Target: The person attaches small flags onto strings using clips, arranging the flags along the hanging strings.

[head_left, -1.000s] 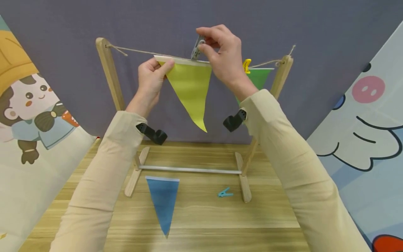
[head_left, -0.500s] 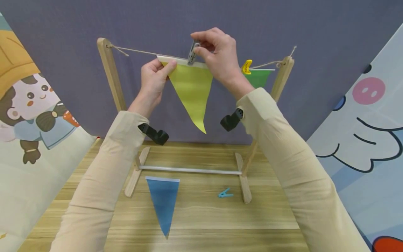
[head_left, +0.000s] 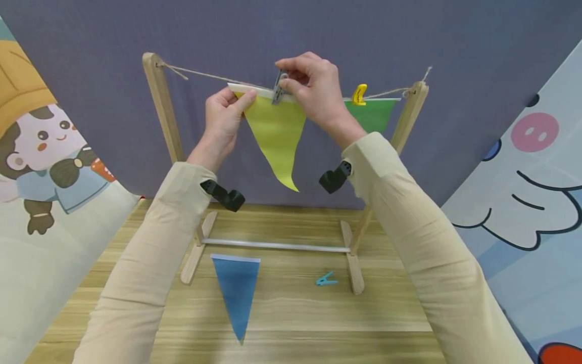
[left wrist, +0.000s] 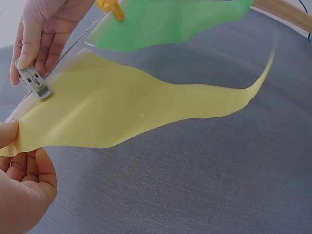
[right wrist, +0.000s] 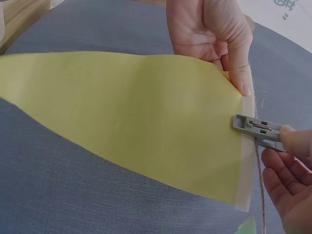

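A yellow triangular pennant (head_left: pixel 276 126) with a white top band hangs point-down at the string (head_left: pixel 206 75). My left hand (head_left: pixel 221 115) pinches its upper left corner between thumb and fingers. In my right hand (head_left: pixel 318 88) a grey clothespin (head_left: pixel 278 88) is pinched by its handles. The right wrist view shows the clothespin (right wrist: pixel 257 129) straddling the white band near its middle, its tip over the yellow cloth. To the right, a green pennant (head_left: pixel 373 114) hangs from the string under a yellow clothespin (head_left: pixel 359 94); its left part is hidden behind my right hand and wrist.
A wooden stand with a left post (head_left: pixel 162 106) and right post (head_left: pixel 409 116) bears the string. Its white crossbar (head_left: pixel 273 245) runs low over the wooden table (head_left: pixel 318 323). A blue pennant (head_left: pixel 236 290) and a light-blue clothespin (head_left: pixel 326 279) lie in front of it.
My right hand has moved down and slightly left, bringing the grey clothespin from the string and top edge down over the white band. My left hand has shifted slightly right, still pinching the corner.
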A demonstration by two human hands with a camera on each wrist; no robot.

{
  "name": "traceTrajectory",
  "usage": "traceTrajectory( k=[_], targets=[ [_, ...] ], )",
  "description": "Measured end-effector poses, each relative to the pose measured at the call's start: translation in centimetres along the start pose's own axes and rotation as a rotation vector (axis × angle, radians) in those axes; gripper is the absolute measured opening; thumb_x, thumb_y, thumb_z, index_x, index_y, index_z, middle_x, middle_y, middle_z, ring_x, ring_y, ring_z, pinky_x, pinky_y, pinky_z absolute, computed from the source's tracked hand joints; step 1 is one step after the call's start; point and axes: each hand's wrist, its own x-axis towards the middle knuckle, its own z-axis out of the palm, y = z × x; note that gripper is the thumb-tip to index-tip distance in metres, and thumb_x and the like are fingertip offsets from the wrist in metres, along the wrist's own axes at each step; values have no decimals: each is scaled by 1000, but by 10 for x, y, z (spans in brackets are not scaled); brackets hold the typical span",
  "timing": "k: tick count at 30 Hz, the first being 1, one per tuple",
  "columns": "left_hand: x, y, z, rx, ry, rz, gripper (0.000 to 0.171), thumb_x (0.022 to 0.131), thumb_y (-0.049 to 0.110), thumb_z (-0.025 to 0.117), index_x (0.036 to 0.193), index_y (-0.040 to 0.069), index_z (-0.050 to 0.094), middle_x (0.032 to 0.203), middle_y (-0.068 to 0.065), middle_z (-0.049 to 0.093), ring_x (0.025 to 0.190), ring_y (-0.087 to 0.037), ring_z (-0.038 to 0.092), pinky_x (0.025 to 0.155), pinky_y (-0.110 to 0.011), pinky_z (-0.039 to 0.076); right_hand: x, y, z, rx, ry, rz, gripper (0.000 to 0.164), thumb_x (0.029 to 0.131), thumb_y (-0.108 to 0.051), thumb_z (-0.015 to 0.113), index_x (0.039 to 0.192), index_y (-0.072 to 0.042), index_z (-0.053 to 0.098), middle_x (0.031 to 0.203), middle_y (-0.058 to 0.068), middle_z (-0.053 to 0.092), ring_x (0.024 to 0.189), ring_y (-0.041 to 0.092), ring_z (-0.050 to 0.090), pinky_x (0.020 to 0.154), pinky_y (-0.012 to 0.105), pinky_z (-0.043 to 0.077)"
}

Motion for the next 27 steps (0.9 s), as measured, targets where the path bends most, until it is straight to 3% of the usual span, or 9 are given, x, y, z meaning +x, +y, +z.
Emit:
traceTrajectory(
  k=[10, 16, 27],
  targets=[
    [-2, -4, -3, -48, -29, -10, 9, 85, -5, 63, 81, 1, 67, 77, -4, 66, 70, -11, 61, 66, -21, 49, -2, 3, 1, 71, -66, 24, 30, 87, -3, 64, 117, -2, 64, 101, 11, 58, 86, 12, 54, 82, 18, 47],
    [-4, -9, -8, -70, -29, -8, 10, 84, -6, 64, 81, 1, 69, 76, -5, 66, 70, -12, 60, 65, -22, 48, -4, 5, 5, 122, -81, -7, 36, 87, -1, 63, 123, 0, 60, 106, 15, 56, 93, 16, 57, 87, 18, 46],
    [-6, -13, -15, 10, -67, 62, 18, 84, -4, 65, 76, 12, 69, 74, 1, 66, 67, -8, 57, 65, -21, 44, -8, 5, 7, 78, -27, -104, 43, 86, -1, 66, 127, 0, 56, 107, 15, 56, 98, 17, 57, 90, 16, 44]
  ],
)
